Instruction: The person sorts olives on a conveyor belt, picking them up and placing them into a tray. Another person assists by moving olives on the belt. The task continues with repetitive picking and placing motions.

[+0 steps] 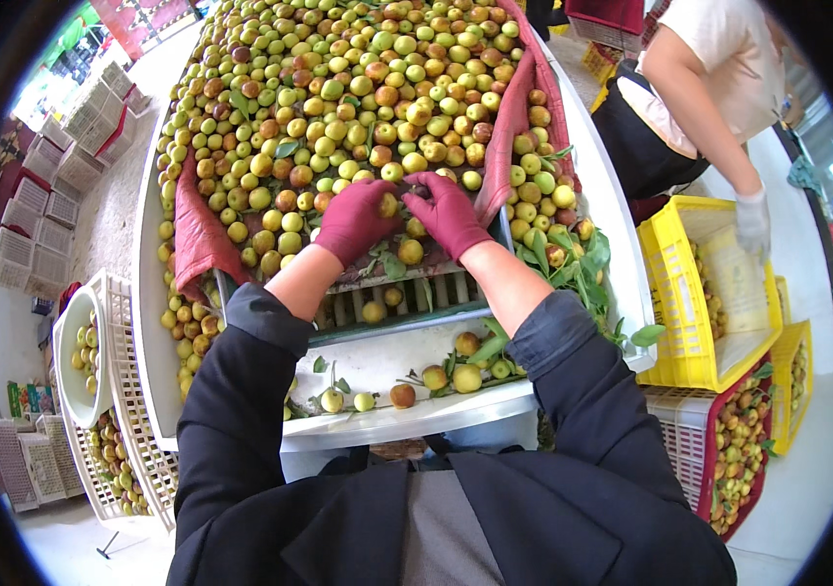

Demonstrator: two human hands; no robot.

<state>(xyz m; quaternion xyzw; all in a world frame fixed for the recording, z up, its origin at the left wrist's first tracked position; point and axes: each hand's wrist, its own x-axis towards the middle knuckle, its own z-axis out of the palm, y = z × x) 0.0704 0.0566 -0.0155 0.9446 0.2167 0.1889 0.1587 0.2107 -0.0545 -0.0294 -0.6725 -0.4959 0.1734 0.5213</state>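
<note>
Both my hands wear dark red gloves and rest on a big heap of small green, yellow and reddish-brown fruits (pixel 338 88) on a white sorting table (pixel 148 322). My left hand (pixel 353 220) lies on the near edge of the heap with a fruit (pixel 389 205) pinched between thumb and fingers. Fingers bent, my right hand (pixel 448 210) touches fruits right beside it; whether it grips one I cannot tell. Just below the hands a slatted metal chute (pixel 407 293) holds a few fruits and leaves. Dark red cloth (pixel 197 234) lines the heap's sides.
Another person in a white glove (pixel 753 220) reaches over a yellow crate (pixel 680 293) at the right. A red-rimmed crate of fruits (pixel 739 439) stands below it. At the left are a white bowl (pixel 70 381) with fruits and stacked white crates (pixel 36 195).
</note>
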